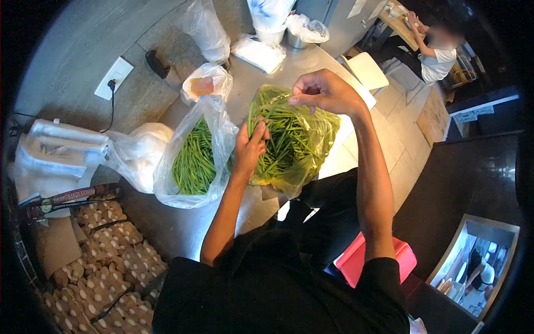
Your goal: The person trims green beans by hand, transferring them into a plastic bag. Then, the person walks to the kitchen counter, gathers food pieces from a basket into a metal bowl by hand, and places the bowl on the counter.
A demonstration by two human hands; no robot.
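Observation:
My left hand (253,146) is closed around a few thin green beans (260,125), their ends sticking up past the fingers. Up and to the right, my right hand (328,93) is raised with thumb and fingers pinched together over the beans; what lies in the pinch is too small to make out. Beneath both hands a yellowish clear plastic bag (328,131) lies open, full of loose, tangled green beans (286,142). Left of it stands a clear bag (207,111) holding green beans (194,158) lined up more evenly.
Both bags rest on a metal table (247,214). Along the wall are a white plastic bag (150,145), a small lined container (203,86) and a power outlet (115,78). Egg trays (105,261) stack at lower left. A red bin (351,259) sits right; a person (439,61) sits beyond.

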